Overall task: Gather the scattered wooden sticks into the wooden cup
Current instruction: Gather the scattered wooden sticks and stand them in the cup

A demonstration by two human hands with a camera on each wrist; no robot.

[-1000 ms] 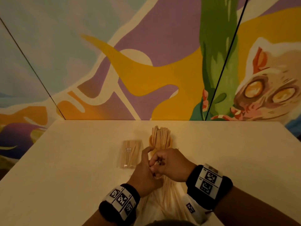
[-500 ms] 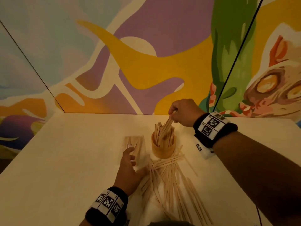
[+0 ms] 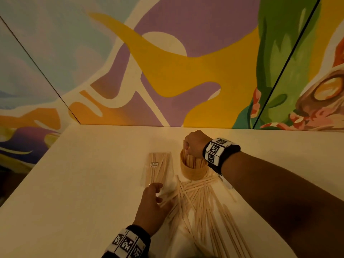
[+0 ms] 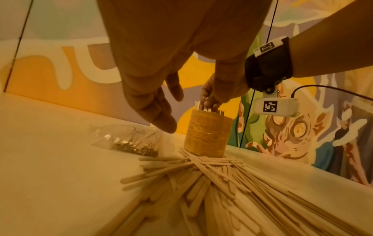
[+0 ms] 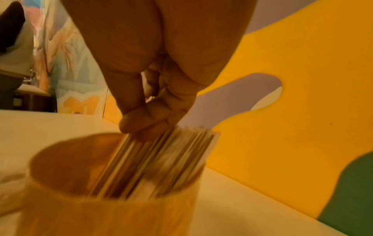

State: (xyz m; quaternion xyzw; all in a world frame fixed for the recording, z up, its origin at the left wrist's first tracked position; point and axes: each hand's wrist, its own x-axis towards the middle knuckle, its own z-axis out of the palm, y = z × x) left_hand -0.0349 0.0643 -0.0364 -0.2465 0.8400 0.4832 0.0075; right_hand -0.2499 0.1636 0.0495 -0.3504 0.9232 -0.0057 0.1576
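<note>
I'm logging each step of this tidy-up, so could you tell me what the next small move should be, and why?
Probably let the right hand release its sticks into the wooden cup, since their lower ends already sit inside it, then return to the scattered sticks where the left hand hovers open.

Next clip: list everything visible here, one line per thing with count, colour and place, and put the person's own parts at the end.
wooden cup: one, light brown, upright on the table toward the back, under the right hand.
sticks in the cup: a bundle, too many to count, pale wood, standing on end.
scattered sticks: a large pile, uncountable, pale wood, fanned on the table in front of the cup.
clear packet of sticks: one, transparent with a small white label, lying flat left of the cup.
table: one, cream.
mural wall: purple, yellow, green, blue, behind the table.
wristbands: two, black with white marker tags.
left hand: fingers relaxed, at the pile's left edge.
right hand: pinching stick tops at the cup's mouth.
</note>
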